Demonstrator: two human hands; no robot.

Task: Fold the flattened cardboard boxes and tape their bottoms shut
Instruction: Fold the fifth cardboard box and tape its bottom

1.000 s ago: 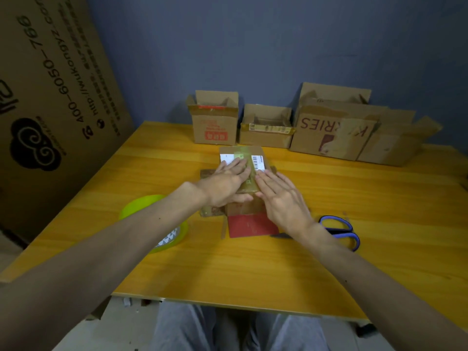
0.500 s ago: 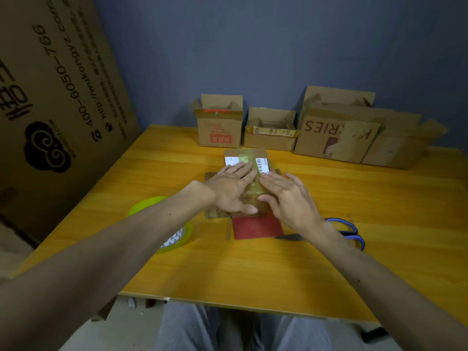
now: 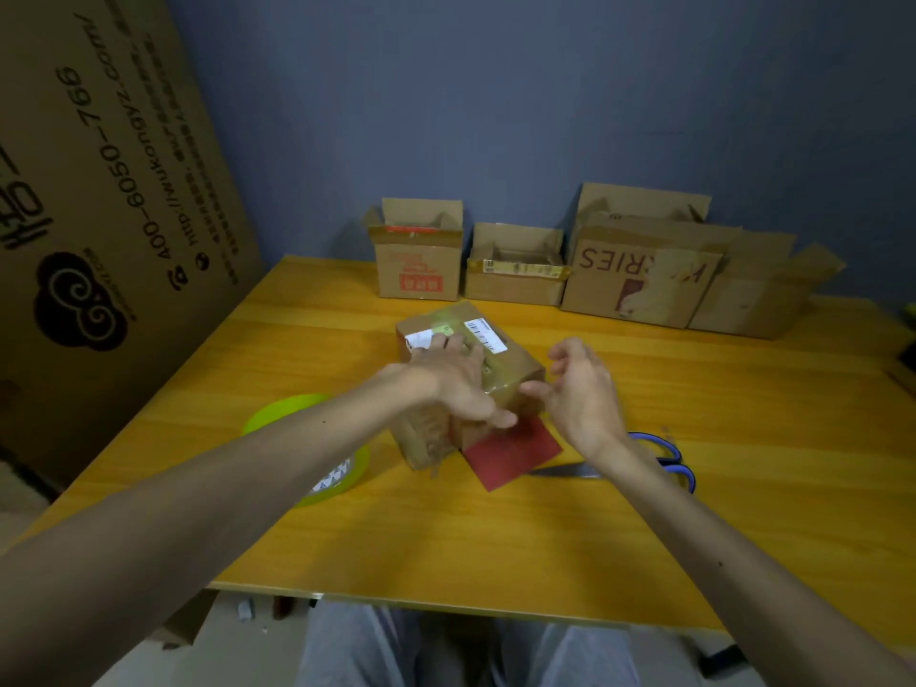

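Observation:
A small brown cardboard box [image 3: 515,361] stands mid-table, turned at an angle, with glossy tape and white labels on its top face. A red flap [image 3: 510,453] sticks out from its near side onto the table. My left hand [image 3: 451,374] lies on top of the box with fingers stretched out and the thumb along the near edge. To the right of the box, my right hand [image 3: 585,389] hovers with loosely curled fingers and holds nothing; its thumb tip is close to the box's near right corner.
A green tape roll [image 3: 297,414] lies left of the box, partly under my left forearm. Blue-handled scissors [image 3: 664,458] lie to the right. Several opened boxes [image 3: 419,270] line the back of the wooden table [image 3: 495,538]. A large cardboard sheet [image 3: 99,190] leans at left.
Both hands were pressing flat on the box top. The right hand has lifted off to the right, and the box has turned at an angle under the left hand.

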